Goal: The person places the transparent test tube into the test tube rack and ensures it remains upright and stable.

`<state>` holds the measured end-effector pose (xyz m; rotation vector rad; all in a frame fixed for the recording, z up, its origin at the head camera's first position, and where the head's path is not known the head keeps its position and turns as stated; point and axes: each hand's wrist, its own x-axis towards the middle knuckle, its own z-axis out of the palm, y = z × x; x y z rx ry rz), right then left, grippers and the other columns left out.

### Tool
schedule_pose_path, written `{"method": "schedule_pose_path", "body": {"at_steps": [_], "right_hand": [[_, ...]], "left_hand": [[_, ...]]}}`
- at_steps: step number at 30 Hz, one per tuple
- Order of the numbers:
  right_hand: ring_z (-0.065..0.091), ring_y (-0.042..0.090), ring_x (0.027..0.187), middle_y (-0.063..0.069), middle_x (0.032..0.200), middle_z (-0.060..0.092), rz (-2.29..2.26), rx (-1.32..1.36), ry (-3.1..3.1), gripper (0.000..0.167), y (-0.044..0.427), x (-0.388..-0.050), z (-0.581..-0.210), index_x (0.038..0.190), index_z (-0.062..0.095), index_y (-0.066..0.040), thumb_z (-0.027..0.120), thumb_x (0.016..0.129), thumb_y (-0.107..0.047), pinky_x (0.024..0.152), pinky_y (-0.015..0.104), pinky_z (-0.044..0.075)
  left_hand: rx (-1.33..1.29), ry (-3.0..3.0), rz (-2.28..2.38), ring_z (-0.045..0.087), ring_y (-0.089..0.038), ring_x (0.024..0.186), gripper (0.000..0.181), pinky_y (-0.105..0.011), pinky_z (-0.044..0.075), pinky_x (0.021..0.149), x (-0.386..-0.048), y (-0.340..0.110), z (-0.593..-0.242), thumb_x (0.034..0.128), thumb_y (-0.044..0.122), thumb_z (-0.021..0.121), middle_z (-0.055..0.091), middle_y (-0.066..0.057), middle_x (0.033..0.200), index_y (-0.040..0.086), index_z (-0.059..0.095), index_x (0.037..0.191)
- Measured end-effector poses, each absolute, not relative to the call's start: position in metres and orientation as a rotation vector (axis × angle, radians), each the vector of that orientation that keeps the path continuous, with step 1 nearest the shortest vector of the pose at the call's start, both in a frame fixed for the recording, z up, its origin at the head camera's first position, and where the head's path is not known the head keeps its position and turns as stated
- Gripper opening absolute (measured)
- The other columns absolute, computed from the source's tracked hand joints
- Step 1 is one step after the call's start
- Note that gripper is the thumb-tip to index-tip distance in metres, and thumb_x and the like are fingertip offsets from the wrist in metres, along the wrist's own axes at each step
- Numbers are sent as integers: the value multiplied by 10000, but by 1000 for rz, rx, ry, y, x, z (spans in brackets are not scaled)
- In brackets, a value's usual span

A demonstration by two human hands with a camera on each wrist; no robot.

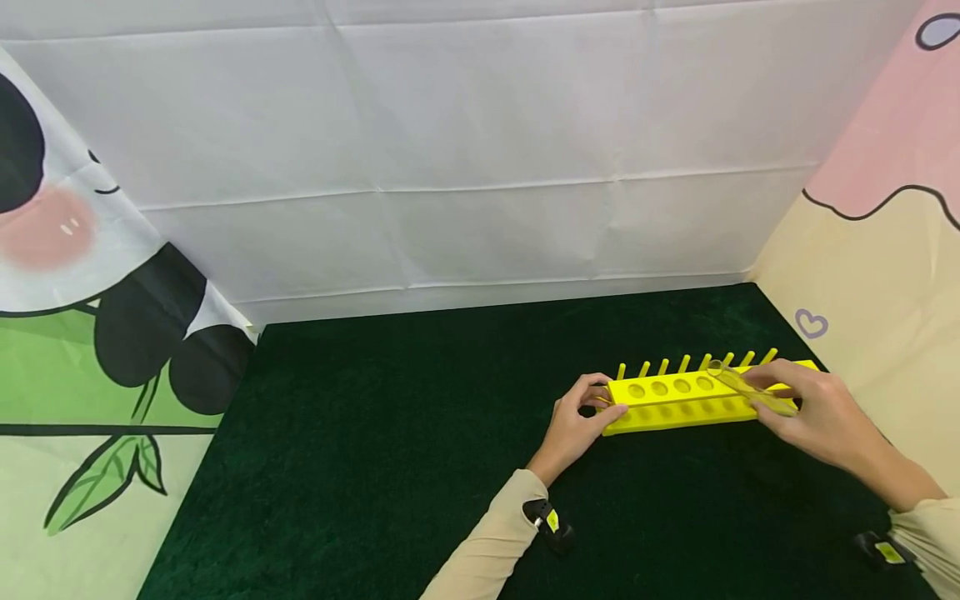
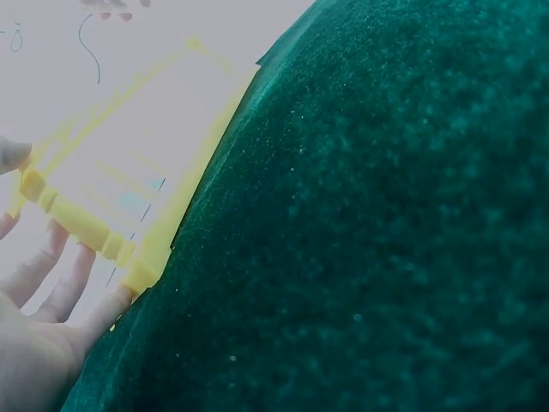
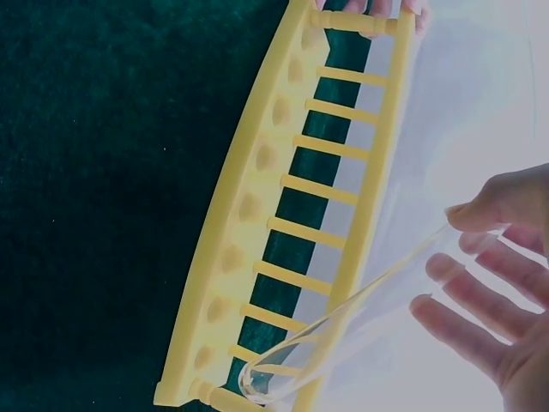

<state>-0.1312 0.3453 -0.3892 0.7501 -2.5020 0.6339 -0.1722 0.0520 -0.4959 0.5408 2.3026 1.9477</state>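
Note:
A yellow rack (image 1: 678, 410) with a row of round holes and thin pegs along its back stands at the right of the green surface. My left hand (image 1: 573, 427) grips its left end, thumb in front; in the left wrist view the fingers of my left hand (image 2: 51, 300) lie along the rack's end piece (image 2: 81, 221). A clear tube (image 1: 738, 383) slants over the rack's right part, pinched in my right hand (image 1: 828, 417). The right wrist view shows the tube (image 3: 343, 318) between thumb and fingers of my right hand (image 3: 506, 283), its far rounded end across the rack (image 3: 223, 232) near the pegs.
Dark green cloth (image 1: 390, 450) covers the table around the rack. A white sheet (image 1: 450, 150) hangs behind it, and printed cloths stand at the left (image 1: 112, 333) and right (image 1: 877, 292), the right one close to the rack's right end.

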Motion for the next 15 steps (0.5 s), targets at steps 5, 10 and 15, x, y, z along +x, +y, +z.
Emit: {"method": "schedule_pose_path", "body": {"at_steps": [5, 10, 15], "right_hand": [[564, -21, 833, 44, 920, 681, 655, 745, -2483, 445, 346, -132, -388, 942, 663, -39, 792, 539, 100, 712, 51, 447], [529, -85, 862, 55, 927, 669, 662, 729, -2473, 457, 349, -131, -387, 951, 658, -33, 796, 537, 103, 690, 56, 452], [504, -112, 878, 71, 932, 660, 675, 697, -2472, 483, 353, -130, -388, 973, 652, -31, 801, 536, 112, 692, 50, 445]], "left_hand": [[545, 2303, 1951, 586, -129, 984, 355, -299, 491, 842, -173, 51, -497, 875, 327, 677, 589, 99, 1060, 297, 518, 1191], [565, 2300, 1968, 588, -134, 989, 350, -323, 486, 873, -173, 51, -498, 877, 317, 677, 588, 87, 1059, 299, 516, 1187], [578, 2299, 1981, 585, -109, 978, 343, -374, 484, 895, -171, 52, -497, 880, 314, 674, 591, 80, 1055, 290, 515, 1182]]}}
